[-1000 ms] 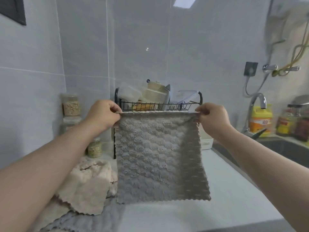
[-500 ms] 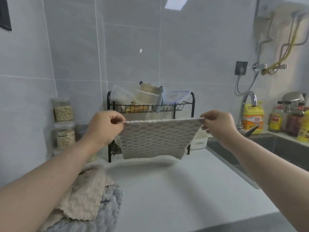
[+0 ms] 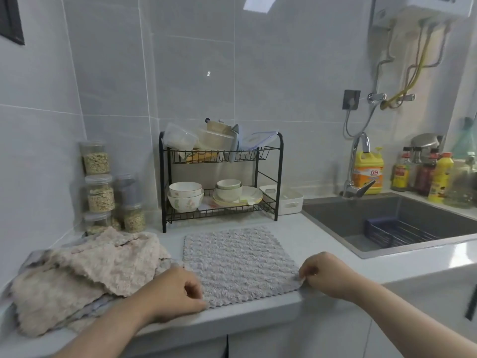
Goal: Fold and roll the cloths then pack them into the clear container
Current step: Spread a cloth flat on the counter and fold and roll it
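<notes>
Pale grey smooth countertop [image 3: 322,244]: bare strip between cloth and sink.
Dark grey rectangular sink [image 3: 387,210]: recessed at the right end.
Black two-tier wire rack [image 3: 162,182]: back edge, centre.
Heap of beige fleecy cloths [image 3: 85,275]: crumpled at the front left corner, scalloped hems.
Grey square plush cloth [image 3: 237,262]: ribbed, flat, scalloped hem along the front edge, just beside the heap.
Left hand [image 3: 175,293]: knuckles up, fingers curled, pinching the cloth's near left corner.
Right hand [image 3: 325,275]: likewise pinching the near right corner.
</notes>
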A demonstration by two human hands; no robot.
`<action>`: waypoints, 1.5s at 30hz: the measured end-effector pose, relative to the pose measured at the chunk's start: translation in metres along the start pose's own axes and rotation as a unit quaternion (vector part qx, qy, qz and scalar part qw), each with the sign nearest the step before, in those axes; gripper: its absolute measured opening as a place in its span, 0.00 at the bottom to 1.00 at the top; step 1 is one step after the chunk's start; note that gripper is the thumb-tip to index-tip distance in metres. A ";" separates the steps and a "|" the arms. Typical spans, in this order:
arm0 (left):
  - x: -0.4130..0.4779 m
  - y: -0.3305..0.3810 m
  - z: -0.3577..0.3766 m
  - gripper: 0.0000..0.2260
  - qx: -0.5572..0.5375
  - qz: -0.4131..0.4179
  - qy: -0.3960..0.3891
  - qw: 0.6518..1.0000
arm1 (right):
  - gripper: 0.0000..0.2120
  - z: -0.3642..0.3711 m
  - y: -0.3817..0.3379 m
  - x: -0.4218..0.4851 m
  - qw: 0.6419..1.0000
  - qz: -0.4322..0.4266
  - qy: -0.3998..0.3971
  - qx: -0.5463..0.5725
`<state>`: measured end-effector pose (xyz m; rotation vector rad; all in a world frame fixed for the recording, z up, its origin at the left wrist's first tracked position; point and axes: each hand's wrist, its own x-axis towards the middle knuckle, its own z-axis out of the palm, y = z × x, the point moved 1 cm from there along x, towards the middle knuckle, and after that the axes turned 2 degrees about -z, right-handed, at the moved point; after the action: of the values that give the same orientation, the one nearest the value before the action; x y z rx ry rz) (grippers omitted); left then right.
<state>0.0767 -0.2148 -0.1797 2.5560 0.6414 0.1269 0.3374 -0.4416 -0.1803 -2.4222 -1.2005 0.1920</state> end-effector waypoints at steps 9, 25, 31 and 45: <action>0.031 0.000 0.006 0.39 0.119 -0.038 -0.040 0.991 | 0.25 0.035 -0.030 0.032 0.985 -0.100 -0.060 -0.126; 0.123 -0.026 -0.041 0.19 0.078 -0.078 0.138 0.984 | 0.16 0.015 -0.030 0.123 0.997 -0.009 0.074 -0.017; 0.185 -0.067 -0.032 0.10 0.073 -0.136 0.106 0.982 | 0.16 0.025 -0.015 0.210 0.994 0.093 0.059 -0.020; 0.233 -0.080 -0.040 0.08 0.026 -0.180 0.050 0.982 | 0.10 0.031 -0.012 0.253 0.998 0.027 -0.054 0.020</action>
<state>0.2413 -0.0270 -0.1908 2.4476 1.1474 0.1158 0.4744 -0.2267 -0.1869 -2.4375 -1.1660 0.3656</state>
